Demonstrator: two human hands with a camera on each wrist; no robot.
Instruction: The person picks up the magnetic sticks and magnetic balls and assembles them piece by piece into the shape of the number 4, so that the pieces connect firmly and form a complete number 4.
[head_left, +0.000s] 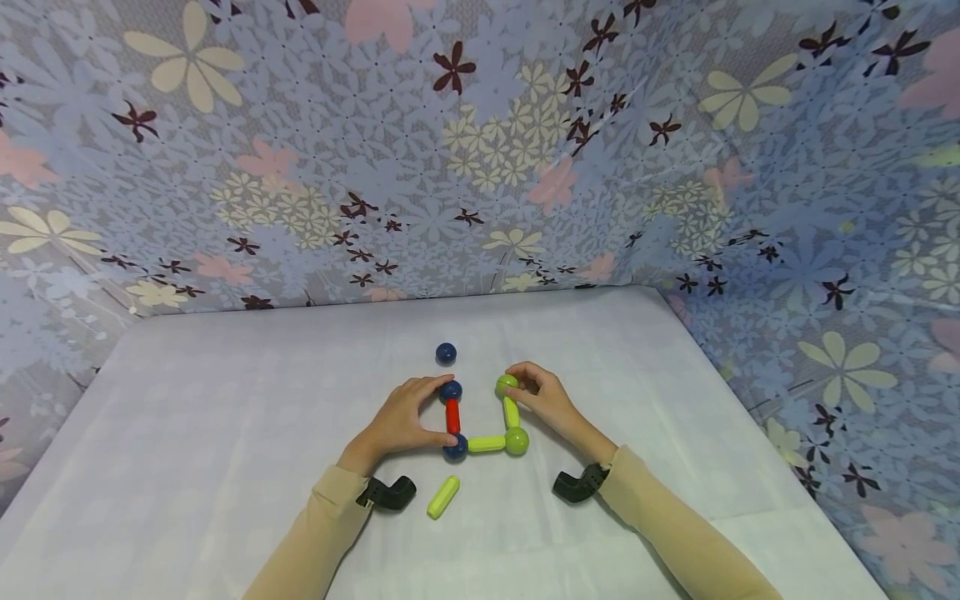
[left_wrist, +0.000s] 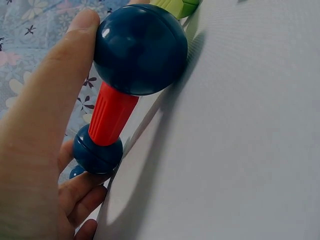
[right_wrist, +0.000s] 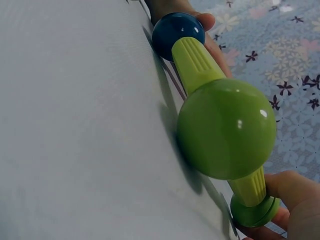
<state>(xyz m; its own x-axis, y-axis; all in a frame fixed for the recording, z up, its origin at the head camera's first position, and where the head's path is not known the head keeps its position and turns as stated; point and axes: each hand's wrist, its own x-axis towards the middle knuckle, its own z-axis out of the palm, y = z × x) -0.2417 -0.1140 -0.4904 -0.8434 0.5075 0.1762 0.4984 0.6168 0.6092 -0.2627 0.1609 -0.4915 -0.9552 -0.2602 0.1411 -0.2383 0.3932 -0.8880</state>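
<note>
Our left hand grips two blue balls joined by a red rod; at its three o'clock our right hand pinches a green ball.

U-shaped toy frame on the table, open at the far side. Left side: ribbed red rod joining far dark-blue ball to near dark-blue ball. Near side: yellow-green rod running across to glossy near green ball. Right side: second yellow-green rod, slanting slightly inward, ending in far green ball, seam visible. Far balls stand apart.
</note>
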